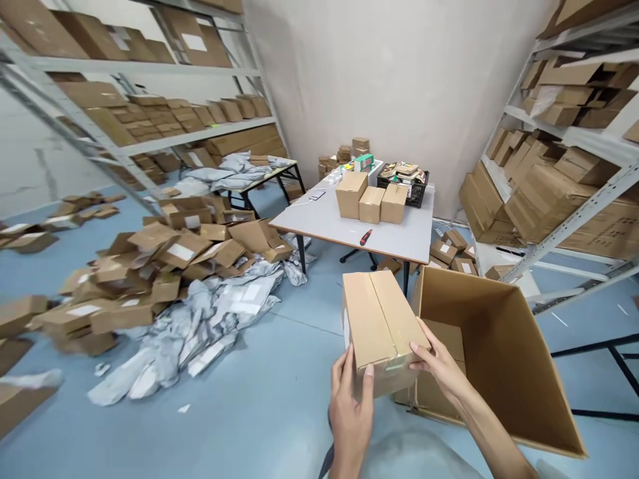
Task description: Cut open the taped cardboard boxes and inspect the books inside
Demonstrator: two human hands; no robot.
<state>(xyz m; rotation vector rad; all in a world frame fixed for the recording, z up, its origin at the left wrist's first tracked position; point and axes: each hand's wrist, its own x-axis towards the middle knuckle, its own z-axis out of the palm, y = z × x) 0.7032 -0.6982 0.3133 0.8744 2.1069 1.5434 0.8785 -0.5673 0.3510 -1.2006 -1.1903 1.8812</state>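
Note:
Between my two hands I hold a taped cardboard box (382, 316) above the blue floor. My left hand (352, 399) grips its near left corner, thumb on the near face. On the near right corner my right hand (444, 366) is closed, fingers over the top edge. A white label shows in part on the box's left side. Just to the right stands a large open carton (504, 359) with cardboard lying inside it. Ahead, a table (319, 219) bears three closed boxes (370, 204) and a red and black box cutter (366, 237).
A heap of opened cardboard boxes (174, 253) and grey plastic mailers (200, 326) covers the floor at left. Shelves (200, 68) full of boxes stand on both sides. A black crate (417, 193) sits on the table's right end. Black metal legs (599, 346) are at far right.

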